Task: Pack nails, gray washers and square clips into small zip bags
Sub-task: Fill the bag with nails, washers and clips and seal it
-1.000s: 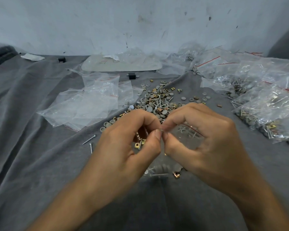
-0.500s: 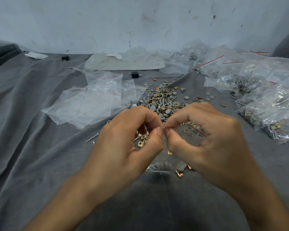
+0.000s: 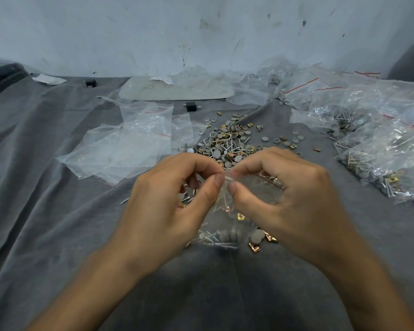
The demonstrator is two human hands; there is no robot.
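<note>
Both hands — left hand [image 3: 167,199], right hand [image 3: 294,199] — pinch the small clear plastic zip bag's [image 3: 227,218] mouth; its nails, washers and clips hang low, seemingly for sealing.

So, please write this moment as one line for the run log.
step: closing filled small zip bag | left hand: pinching bag top | right hand: pinching bag top | loose parts pile: beyond hands

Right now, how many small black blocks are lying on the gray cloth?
2. One black block sits far left near the wall, beside a white paper scrap. The other black block lies mid-cloth, just beyond the loose parts pile. More may hide under the bags.
</note>
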